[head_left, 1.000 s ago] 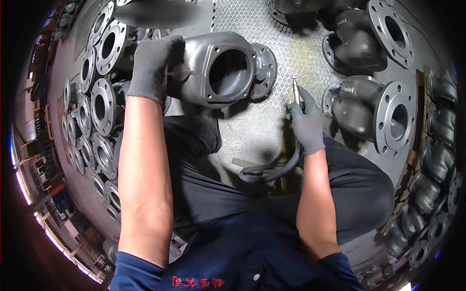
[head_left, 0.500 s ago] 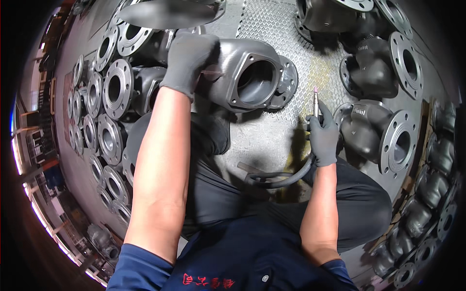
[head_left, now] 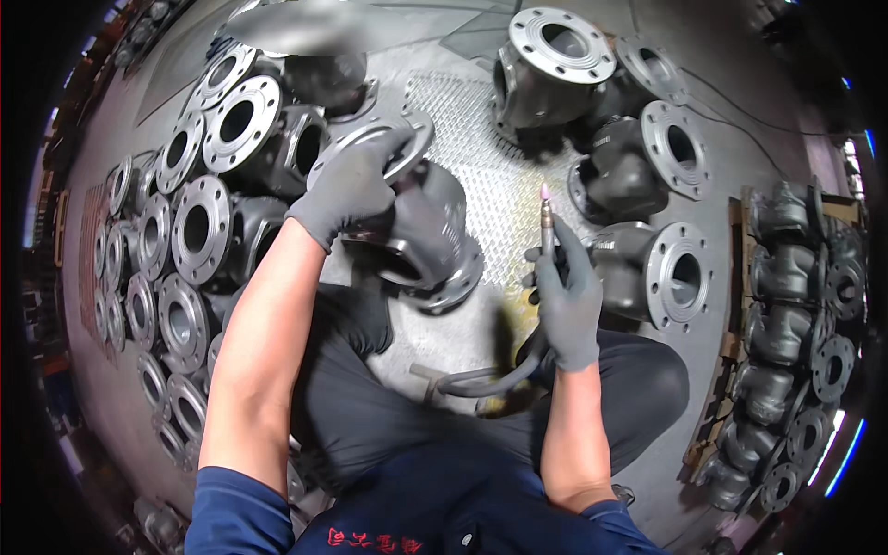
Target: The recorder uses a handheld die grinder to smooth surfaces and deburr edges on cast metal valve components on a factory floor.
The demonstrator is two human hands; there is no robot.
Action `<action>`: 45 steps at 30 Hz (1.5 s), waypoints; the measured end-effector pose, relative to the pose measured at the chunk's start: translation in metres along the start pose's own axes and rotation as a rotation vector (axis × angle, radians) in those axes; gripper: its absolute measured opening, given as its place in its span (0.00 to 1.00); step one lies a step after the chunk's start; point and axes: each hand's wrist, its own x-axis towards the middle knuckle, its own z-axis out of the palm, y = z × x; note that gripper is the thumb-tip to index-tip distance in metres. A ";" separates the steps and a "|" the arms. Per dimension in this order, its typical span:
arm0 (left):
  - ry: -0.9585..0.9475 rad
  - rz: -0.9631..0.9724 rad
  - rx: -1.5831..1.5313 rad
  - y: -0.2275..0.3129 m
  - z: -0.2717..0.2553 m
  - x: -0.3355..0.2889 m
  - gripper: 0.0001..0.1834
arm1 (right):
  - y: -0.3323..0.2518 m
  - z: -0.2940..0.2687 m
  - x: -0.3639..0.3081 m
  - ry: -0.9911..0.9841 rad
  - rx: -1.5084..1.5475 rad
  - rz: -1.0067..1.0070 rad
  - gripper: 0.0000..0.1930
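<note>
In front of me a dark grey flanged valve body (head_left: 430,217) stands tilted on the textured metal plate (head_left: 462,111), slightly blurred. My left hand (head_left: 347,190), in a grey glove, is closed over the rim of its upper flange. My right hand (head_left: 566,310), gloved too, holds a slim air die grinder (head_left: 548,231) upright. A small pink grinding tip (head_left: 545,191) points away from me, apart from the valve body. The grinder's dark hose (head_left: 490,381) curves back below my right hand.
Flanged valve bodies (head_left: 196,231) crowd the left side in rows. Several more stand at the right, the nearest valve body (head_left: 638,268) close beside my right hand. Farther right, a wooden pallet (head_left: 731,370) bears stacked castings. A T-shaped bar (head_left: 427,375) lies by the hose.
The valve body has turned and tilted, its flange now upward under my left hand. My left hand moved from its side to that flange. The grinder stays in my right hand.
</note>
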 end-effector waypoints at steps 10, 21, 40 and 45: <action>-0.039 0.325 0.450 0.097 0.074 0.115 0.23 | -0.102 -0.094 -0.042 0.282 0.372 -0.289 0.30; -0.128 0.499 0.492 0.139 0.171 0.152 0.11 | -0.083 -0.120 -0.034 0.385 0.459 -0.146 0.32; 0.252 -0.711 -1.172 0.027 0.282 -0.034 0.29 | -0.069 -0.132 -0.031 0.350 0.337 -0.116 0.30; 0.186 -0.750 -1.716 -0.001 0.270 -0.015 0.27 | -0.064 -0.125 -0.027 0.356 0.238 -0.046 0.31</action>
